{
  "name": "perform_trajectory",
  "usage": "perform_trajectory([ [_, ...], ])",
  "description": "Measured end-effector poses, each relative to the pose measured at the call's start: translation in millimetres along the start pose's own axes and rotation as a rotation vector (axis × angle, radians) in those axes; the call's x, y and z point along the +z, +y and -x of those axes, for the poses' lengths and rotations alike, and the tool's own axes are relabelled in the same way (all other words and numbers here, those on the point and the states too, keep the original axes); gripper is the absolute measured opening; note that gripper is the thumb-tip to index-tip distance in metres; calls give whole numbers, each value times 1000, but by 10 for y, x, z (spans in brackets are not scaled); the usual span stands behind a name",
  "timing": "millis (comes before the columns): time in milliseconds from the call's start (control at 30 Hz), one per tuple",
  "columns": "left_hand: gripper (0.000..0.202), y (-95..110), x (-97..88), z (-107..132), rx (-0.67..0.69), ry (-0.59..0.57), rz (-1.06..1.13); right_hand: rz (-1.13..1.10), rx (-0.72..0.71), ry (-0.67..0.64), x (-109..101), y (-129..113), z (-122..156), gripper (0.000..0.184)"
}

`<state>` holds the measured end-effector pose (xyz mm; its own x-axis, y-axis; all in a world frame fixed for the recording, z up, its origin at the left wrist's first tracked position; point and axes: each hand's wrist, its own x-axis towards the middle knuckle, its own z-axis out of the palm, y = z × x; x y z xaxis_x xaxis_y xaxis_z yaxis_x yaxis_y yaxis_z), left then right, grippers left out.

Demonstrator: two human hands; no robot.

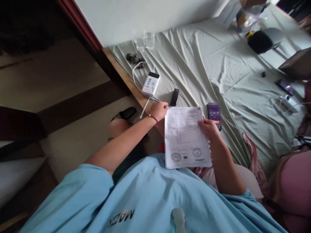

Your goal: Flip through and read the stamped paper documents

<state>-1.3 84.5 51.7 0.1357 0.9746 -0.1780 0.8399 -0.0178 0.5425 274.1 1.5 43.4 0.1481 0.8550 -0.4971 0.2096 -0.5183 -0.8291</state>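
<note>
A stack of white printed papers [186,139], with round ink stamps near its lower edge, is held in front of my blue shirt. My left hand [159,110] is closed, its fingertips pinching at the top left corner of the stack. On the right edge, my right hand [211,128] grips the sheets, thumb on top. Just beyond the top left corner a slim black object, looking like a stapler [174,97], lies on the green sheet. Beside my right hand is a phone [214,115] with a lit, blurred screen.
A white power bank [151,84] with a white cable lies near the wooden edge [121,69]. Behind it are dark round items [134,60] and clear plastic containers [145,40]. Further right on the green sheet [194,61] are a black case [261,41], a box [297,64] and another phone [285,87].
</note>
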Motion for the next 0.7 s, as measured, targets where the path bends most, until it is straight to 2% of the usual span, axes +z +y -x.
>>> perform_trajectory([
  [133,34,23,-48,-91,99,-127,-212,7,11,-6,-30,47,-76,23],
  [267,36,-7,-96,-175,154,-196,-296,-30,33,2,-16,15,-67,24],
  [433,30,-85,-91,-226,58,-161,-62,-121,73,13,2,-59,-40,21],
  [567,26,-186,35,-311,-93,-79,156,-152,100,34,18,-93,-47,17],
  [700,25,-242,145,-384,-135,-55,306,-149,122,47,24,-96,-59,17],
])
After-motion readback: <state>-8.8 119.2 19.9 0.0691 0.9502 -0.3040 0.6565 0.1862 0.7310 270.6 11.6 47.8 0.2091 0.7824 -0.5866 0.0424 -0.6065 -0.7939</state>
